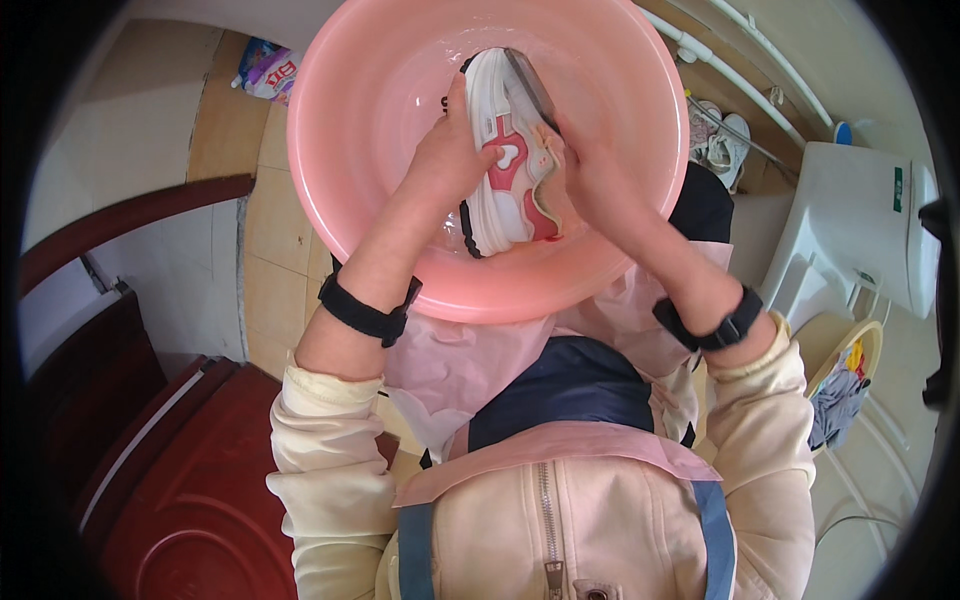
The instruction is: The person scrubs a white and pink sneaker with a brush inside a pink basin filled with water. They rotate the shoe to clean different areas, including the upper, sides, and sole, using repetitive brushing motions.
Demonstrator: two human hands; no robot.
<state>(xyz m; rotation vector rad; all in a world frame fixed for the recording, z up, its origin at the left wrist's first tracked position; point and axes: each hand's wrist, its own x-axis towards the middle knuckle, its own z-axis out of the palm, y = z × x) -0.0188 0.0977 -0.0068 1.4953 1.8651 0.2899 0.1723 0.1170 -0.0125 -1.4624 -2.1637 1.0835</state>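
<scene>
A white sneaker with pink and red panels is tilted inside a pink plastic basin. My left hand grips its sole side, thumb pressed on the side panel. At the basin's right, my right hand is closed around the near end of a grey, dark-edged object, which looks like a brush. That object lies along the shoe's upper. My right fingertips are partly hidden. Shallow water glistens in the bottom of the basin.
A detergent bag lies on the tiled floor at upper left. White shoes sit beneath wall pipes on the right. Beyond my right arm are a toilet tank and a yellow tub of cloths. A red door stands at lower left.
</scene>
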